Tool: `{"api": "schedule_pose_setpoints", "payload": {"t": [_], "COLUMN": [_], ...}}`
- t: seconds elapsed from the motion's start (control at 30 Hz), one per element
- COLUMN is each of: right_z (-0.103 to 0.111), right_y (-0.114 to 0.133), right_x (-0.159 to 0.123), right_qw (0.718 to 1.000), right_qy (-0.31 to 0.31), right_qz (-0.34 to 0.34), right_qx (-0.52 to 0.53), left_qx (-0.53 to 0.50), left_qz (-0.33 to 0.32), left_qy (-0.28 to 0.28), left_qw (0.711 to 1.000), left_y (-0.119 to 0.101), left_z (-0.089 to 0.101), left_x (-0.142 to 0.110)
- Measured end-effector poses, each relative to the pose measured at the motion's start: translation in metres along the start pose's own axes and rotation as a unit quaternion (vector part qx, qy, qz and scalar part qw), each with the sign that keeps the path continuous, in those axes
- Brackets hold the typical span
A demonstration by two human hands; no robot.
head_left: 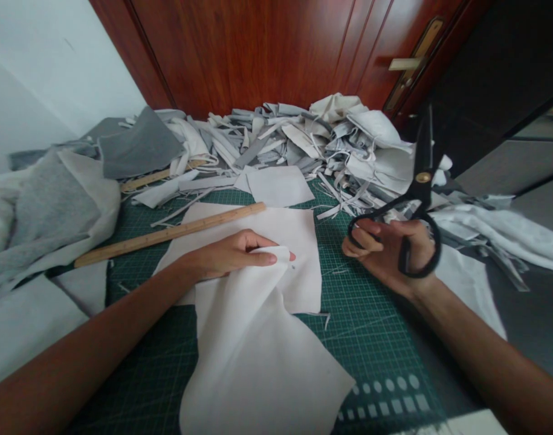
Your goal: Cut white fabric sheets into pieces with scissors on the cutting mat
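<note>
Left hand (231, 257): is pinching the upper edge of a white cloth (258, 356) between thumb and fingers.
Right hand (389, 254): is gripping black scissors (419, 187) through the bows, blades pointing up and away from the cloth.
White cloth: is lying lengthwise toward the person, over the near edge of a green cutting mat (371, 338), closer to the left hand.
Hard to see: blur is hiding whether the blades are parted.

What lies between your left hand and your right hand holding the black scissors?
In the head view: a white fabric sheet by the left hand, then green gridded cutting mat up to the right hand.
</note>
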State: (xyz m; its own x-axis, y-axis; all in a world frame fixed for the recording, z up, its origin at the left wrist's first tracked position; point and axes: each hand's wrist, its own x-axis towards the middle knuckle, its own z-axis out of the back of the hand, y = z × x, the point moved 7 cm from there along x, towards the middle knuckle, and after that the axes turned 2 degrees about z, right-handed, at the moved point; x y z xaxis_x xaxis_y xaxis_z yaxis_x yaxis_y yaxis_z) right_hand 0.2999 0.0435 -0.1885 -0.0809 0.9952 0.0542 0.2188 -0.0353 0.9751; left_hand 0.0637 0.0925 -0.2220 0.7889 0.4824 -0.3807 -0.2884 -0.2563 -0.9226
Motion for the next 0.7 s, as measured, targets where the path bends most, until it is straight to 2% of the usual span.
{"api": "schedule_pose_setpoints", "payload": {"t": [0.07,0.13,0.2,0.3,0.4,0.47,0.6,0.7], "right_z": [0.005,0.014,0.020,0.026,0.024,0.022,0.013,0.007], "right_y": [0.004,0.001,-0.006,-0.010,-0.009,-0.011,-0.013,-0.012], "right_x": [0.000,0.004,0.010,0.014,0.011,0.007,0.006,0.007], "right_qw": [0.996,0.994,0.997,0.993,0.949,0.915,0.858,0.835], "right_qy": [-0.031,-0.048,-0.039,-0.025,-0.023,-0.017,0.003,0.020], "right_qz": [-0.002,-0.018,-0.034,-0.003,0.040,0.050,0.069,0.092], "right_qx": [0.086,0.098,0.050,-0.118,-0.312,-0.399,-0.508,-0.543], "left_qx": [0.013,0.033,0.046,0.056,0.074,0.078,0.057,0.037], "left_qz": [-0.002,-0.012,-0.019,-0.008,-0.004,-0.007,-0.015,-0.030], "left_qy": [0.004,0.001,-0.007,-0.026,-0.053,-0.065,-0.060,-0.036], "left_qw": [1.000,0.999,0.999,0.998,0.996,0.995,0.996,0.998], "left_y": [0.000,-0.002,-0.004,-0.003,-0.003,-0.003,-0.002,-0.001], "left_z": [0.000,0.001,0.002,0.004,0.006,0.007,0.006,0.005], "left_x": [0.000,0.000,0.001,0.001,0.001,0.000,0.002,0.004]}}
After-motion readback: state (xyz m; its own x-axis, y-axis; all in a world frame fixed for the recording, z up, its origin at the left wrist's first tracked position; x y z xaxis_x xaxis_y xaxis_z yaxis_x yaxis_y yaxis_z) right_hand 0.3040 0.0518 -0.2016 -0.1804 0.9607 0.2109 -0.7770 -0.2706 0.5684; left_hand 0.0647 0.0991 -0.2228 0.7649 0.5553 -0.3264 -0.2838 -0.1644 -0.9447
